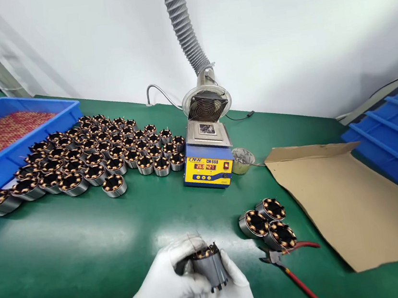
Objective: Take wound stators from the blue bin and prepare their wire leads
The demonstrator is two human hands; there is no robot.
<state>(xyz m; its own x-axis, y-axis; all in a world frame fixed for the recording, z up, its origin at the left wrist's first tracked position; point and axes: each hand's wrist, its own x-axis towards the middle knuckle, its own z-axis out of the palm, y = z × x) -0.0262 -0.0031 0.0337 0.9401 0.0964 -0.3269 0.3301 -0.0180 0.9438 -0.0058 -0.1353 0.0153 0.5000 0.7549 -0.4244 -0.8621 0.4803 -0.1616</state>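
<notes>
Both of my hands wear white gloves and meet at the near middle of the bench. Between them is a motor stator point(209, 267), a grey metal ring with copper windings and black insulation, tilted on its side. My left hand point(171, 278) grips its left side, with thumb and fingers around the rim; a thin wire stands up by the fingertips. My right hand point(227, 290) holds it from below and the right. To the right lie cutting pliers point(275, 257) with red handles, jaws apart, against a group of three stators point(280, 234).
Many stators point(93, 147) stand in rows at the left, beside a blue tray point(67, 112) of small red pieces. A solder pot point(208, 165) stands mid-bench under an exhaust hose point(185, 25), with a small cup point(242, 160) beside it. Cardboard point(351, 207) and a blue crate point(396, 129) are right.
</notes>
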